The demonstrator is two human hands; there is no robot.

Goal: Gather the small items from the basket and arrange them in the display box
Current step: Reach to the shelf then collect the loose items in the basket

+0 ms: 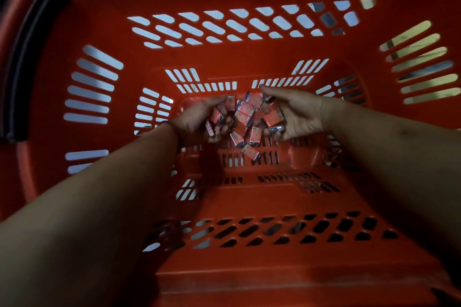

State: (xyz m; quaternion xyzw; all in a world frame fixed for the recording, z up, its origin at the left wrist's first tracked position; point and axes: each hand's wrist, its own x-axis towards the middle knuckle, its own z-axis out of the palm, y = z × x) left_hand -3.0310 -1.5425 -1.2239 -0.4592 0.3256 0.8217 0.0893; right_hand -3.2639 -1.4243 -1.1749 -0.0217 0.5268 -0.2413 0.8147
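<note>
A red plastic basket (249, 269) fills the view, its slotted walls rising on every side of the 2 hands. Pale ground shows through the slots beyond and to the left of the hands, and the light is dim. A black handle (22, 57) lies along the rim, well off to the left of the left hand.

Both bare forearms reach down to the basket floor, angled toward each other. The small boxes (245, 113), red with silvery ends, lie in a loose heap between the hands, tumbled at many angles, with a few spilling toward the person just below the fingers.

The left hand (197, 119) has its fingers curled down round several boxes at the heap's left edge. A thin red band (172, 127) circles its wrist. The right hand (296, 114) is turned palm-inward, thumb stretched over the top of the heap and fingers curled under, cupping boxes against the palm.
</note>
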